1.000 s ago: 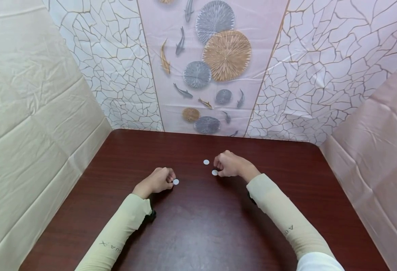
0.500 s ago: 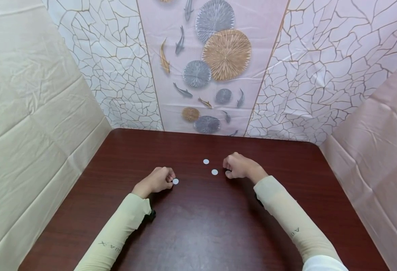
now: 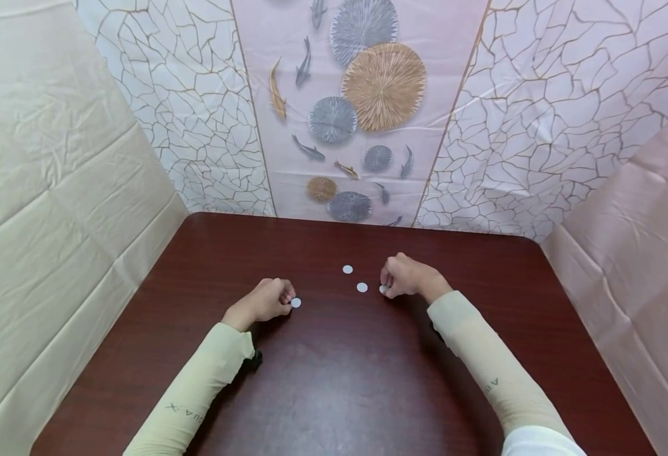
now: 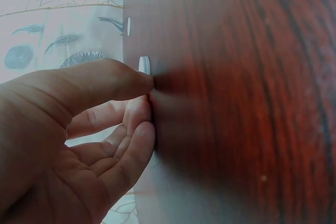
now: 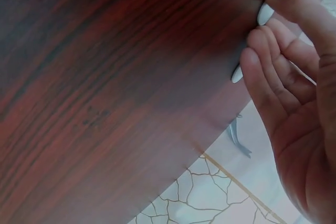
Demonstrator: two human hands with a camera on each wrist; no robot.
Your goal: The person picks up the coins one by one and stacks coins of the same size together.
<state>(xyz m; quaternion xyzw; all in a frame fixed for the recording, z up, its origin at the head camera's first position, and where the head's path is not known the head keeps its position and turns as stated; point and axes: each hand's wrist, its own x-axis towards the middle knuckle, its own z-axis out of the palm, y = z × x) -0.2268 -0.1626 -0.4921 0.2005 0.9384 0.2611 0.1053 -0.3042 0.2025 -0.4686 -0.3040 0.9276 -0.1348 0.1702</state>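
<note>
Left hand (image 3: 266, 299): fingers bent, thumb touching the first white disc (image 3: 296, 303); whether gripped, I cannot tell. Further right, a second disc (image 3: 347, 270), then a third disc (image 3: 362, 287), lie loose on the table (image 3: 322, 380). Right hand (image 3: 406, 275): thumb and bent fingers pinch a fourth disc (image 3: 383, 289).

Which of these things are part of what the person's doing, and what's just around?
Apparently part of it:
- left hand, fingertips at left disc
- right hand, pinching right disc
- likely far disc and near disc, untouched between them

Just surroundings:
- dark table
- fish-print cloth
- plain side cloth
</note>
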